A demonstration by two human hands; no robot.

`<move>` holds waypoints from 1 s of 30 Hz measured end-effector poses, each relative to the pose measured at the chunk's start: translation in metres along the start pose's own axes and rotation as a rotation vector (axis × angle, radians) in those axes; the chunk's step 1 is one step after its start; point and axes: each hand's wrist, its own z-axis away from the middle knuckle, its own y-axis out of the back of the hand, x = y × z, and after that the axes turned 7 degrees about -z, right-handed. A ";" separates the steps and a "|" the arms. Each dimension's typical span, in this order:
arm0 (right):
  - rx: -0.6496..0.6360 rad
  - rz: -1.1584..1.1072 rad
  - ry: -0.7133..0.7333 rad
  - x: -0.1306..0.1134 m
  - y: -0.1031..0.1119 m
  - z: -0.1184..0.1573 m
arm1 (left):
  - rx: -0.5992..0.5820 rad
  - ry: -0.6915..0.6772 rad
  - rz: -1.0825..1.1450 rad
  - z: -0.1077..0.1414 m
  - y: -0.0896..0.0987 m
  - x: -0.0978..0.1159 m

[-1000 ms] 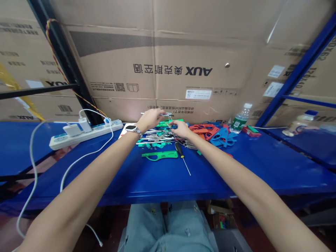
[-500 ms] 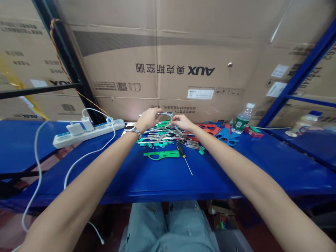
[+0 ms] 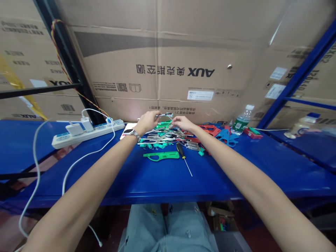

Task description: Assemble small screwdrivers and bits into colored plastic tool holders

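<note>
Blue table (image 3: 157,183) with a pile of metal rods (image 3: 164,134) and a slender part (image 3: 166,114) held above its far side.
Nearest lie a green handle shell (image 3: 166,155) and, to its right, a screwdriver (image 3: 181,150), which a knock could set rolling. Beyond, the left hand (image 3: 148,122) grasps the slender part; the right hand (image 3: 183,122) bunches its fingertips near the part's right end, its grip, if any, indiscernible. A slack grasp might drop the part among the rods. Farthest, a carton (image 3: 181,52) reads, inverted, "AUX 奥克斯空调".
</note>
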 end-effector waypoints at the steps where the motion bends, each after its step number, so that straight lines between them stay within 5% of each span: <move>1: -0.001 -0.002 -0.003 -0.001 0.000 0.001 | 0.003 0.003 -0.001 0.000 0.001 0.000; 11: 0.099 0.024 0.029 0.005 -0.004 0.006 | 0.018 0.026 -0.010 0.004 0.003 0.001; 21: -0.009 -0.043 -0.015 0.011 -0.008 0.013 | -0.007 0.043 -0.008 0.004 -0.002 0.004; 30: 0.141 -0.018 0.126 0.014 0.001 0.018 | 0.033 0.079 0.026 0.007 -0.001 0.000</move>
